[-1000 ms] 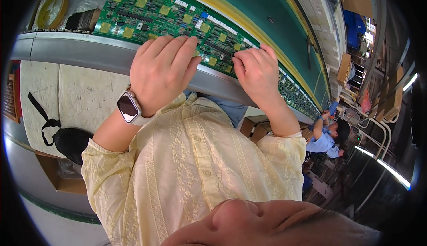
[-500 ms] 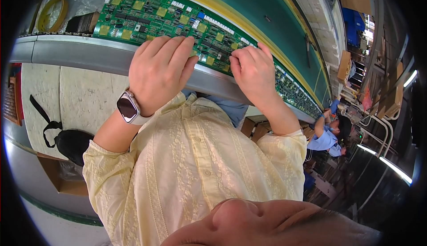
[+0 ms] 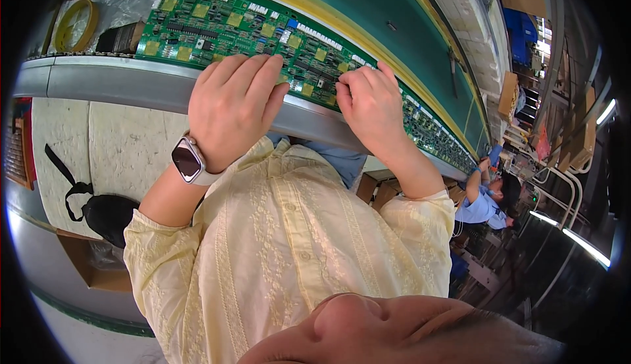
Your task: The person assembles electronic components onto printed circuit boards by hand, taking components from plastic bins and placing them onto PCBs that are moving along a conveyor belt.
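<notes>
A long row of green circuit boards (image 3: 190, 25), set with white connectors, black chips and yellow squares, lies along a grey metal rail (image 3: 125, 81). My left hand (image 3: 236, 97), a watch (image 3: 188, 160) on its wrist, rests over the near edge of the boards with fingers stretched forward. To its right, my right hand (image 3: 371, 101) is at the same row, its fingers curled and thumb close to the index finger. What its fingertips hold, if anything, is hidden.
Beyond the boards runs a green surface (image 3: 355, 9) with yellow edging. A yellow tape roll (image 3: 75, 25) lies at the far left. A black pouch (image 3: 108, 216) with a strap sits on a pale worktop (image 3: 131, 127). Another person (image 3: 483, 199) in blue works further right.
The boards and both my hands sit very slightly further left. The hand poses look much the same.
</notes>
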`<action>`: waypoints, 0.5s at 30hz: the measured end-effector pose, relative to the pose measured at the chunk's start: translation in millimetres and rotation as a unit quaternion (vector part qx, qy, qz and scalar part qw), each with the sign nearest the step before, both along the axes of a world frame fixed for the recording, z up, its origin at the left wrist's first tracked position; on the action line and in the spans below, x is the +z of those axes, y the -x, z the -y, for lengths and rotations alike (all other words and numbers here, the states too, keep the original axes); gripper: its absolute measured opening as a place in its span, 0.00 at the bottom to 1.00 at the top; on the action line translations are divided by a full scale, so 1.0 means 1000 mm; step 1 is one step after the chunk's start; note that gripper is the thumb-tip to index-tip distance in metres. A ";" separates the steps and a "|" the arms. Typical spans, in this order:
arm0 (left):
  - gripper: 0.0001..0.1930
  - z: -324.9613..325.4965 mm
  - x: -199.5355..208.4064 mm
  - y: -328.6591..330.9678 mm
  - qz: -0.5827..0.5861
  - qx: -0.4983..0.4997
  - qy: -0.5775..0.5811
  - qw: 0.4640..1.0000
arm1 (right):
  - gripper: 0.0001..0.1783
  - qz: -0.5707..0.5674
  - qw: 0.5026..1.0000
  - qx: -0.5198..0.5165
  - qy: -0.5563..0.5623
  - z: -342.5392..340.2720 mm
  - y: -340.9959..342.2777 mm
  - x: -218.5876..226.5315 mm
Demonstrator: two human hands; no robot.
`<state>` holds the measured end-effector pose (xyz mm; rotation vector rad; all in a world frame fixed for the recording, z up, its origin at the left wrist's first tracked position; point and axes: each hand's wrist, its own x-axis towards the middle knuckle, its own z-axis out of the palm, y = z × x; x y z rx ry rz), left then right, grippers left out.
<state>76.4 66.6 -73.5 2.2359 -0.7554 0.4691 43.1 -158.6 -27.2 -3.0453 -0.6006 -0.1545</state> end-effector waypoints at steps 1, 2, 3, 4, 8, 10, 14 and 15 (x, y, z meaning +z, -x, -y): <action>0.16 0.000 0.000 0.000 0.001 0.000 0.000 1.000 | 0.05 0.002 1.000 0.001 0.001 0.000 0.000 0.000; 0.16 0.000 0.000 0.000 0.000 0.000 0.002 1.000 | 0.05 0.003 1.000 0.001 0.001 0.000 0.000 0.000; 0.16 0.000 0.000 0.001 0.000 -0.001 0.004 1.000 | 0.05 0.003 1.000 0.002 0.002 0.001 0.000 0.000; 0.16 0.000 0.001 0.001 0.001 -0.001 0.004 1.000 | 0.05 0.004 1.000 0.003 0.003 0.001 0.000 0.000; 0.15 0.000 0.002 0.001 -0.008 -0.008 0.005 1.000 | 0.06 0.011 1.000 0.008 -0.004 0.003 0.000 0.002; 0.15 0.000 0.002 0.001 -0.004 -0.011 0.003 1.000 | 0.07 0.027 0.999 0.018 -0.013 0.003 0.004 0.004; 0.13 -0.002 -0.003 0.002 0.036 -0.016 0.007 0.999 | 0.08 0.008 0.998 0.019 -0.066 -0.001 0.023 0.015; 0.13 -0.003 -0.004 0.003 0.058 -0.028 0.013 0.998 | 0.10 -0.010 0.995 0.035 -0.095 -0.002 0.030 0.015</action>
